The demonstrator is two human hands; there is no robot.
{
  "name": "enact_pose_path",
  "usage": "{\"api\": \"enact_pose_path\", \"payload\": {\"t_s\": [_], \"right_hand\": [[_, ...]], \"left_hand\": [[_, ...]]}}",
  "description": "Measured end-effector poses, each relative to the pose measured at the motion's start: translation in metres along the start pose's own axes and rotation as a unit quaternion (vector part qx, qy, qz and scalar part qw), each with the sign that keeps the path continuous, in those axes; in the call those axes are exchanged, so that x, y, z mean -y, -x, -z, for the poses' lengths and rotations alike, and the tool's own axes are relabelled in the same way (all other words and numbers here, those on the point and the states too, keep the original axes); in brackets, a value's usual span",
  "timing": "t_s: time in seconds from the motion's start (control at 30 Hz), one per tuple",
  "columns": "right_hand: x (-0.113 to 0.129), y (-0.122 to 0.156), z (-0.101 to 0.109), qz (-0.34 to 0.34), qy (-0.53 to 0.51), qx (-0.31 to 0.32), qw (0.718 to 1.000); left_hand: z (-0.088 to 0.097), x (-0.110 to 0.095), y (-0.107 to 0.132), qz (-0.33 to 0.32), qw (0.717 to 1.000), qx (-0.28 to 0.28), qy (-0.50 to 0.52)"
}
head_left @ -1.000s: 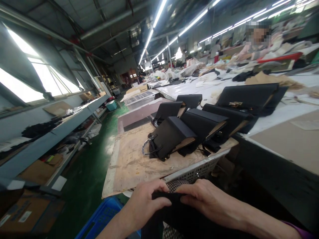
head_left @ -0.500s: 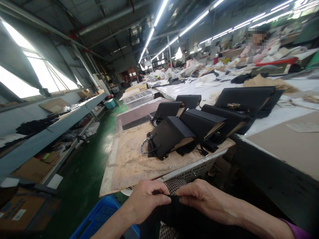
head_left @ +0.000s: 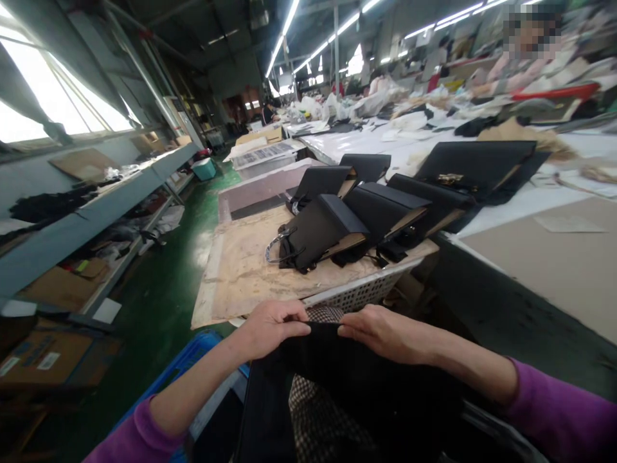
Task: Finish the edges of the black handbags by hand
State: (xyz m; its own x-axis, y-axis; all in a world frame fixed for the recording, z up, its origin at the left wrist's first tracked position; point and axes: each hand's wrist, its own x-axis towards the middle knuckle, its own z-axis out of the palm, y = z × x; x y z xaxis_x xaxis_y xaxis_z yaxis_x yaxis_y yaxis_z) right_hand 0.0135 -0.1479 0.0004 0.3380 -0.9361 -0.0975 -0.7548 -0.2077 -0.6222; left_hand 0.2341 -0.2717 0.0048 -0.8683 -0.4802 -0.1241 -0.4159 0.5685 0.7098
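My left hand point(head_left: 276, 328) pinches the upper edge of a black leather-like piece point(head_left: 332, 354) between thumb and fingers. Close by on the same edge, my right hand point(head_left: 385, 331) grips it in a similar pinch, with a short stretch of edge showing between the two. The piece hangs over my lap, and its dark lower part is hard to make out. Checkered cloth point(head_left: 313, 402) shows beneath it. Beyond my hands, several black handbags point(head_left: 321, 228) lie on a worn board point(head_left: 231, 270); the nearest has a wrapped handle point(head_left: 274, 247).
A blue crate point(head_left: 193, 350) stands low at my left. The board rests on a white perforated basket point(head_left: 357, 294). To the right runs a long worktable point(head_left: 525, 257) with scraps and materials; a person in pink point(head_left: 523, 64) is behind it. Shelving point(head_left: 87, 222) lines the left wall.
Both hands have risen in view with the black piece and sit slightly farther apart, showing more of its edge. The view has tilted down; my purple sleeves now show more. The handbags have stayed put.
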Motion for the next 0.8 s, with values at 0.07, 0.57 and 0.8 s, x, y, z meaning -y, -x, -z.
{"api": "enact_pose_path", "payload": {"t_s": [0.07,0.57,0.8], "right_hand": [[-0.005,0.021,0.003,-0.038,-0.004,0.010,0.999],[-0.011,0.099,-0.024,-0.176,-0.016,-0.148,0.973],[0.002,0.083,-0.025,-0.201,-0.199,-0.170,0.944]], "left_hand": [[-0.002,0.003,0.000,-0.005,1.000,0.006,0.006],[0.008,0.003,-0.006,-0.050,0.991,0.114,-0.038],[0.026,0.016,0.015,-0.057,0.989,0.134,0.002]]}}
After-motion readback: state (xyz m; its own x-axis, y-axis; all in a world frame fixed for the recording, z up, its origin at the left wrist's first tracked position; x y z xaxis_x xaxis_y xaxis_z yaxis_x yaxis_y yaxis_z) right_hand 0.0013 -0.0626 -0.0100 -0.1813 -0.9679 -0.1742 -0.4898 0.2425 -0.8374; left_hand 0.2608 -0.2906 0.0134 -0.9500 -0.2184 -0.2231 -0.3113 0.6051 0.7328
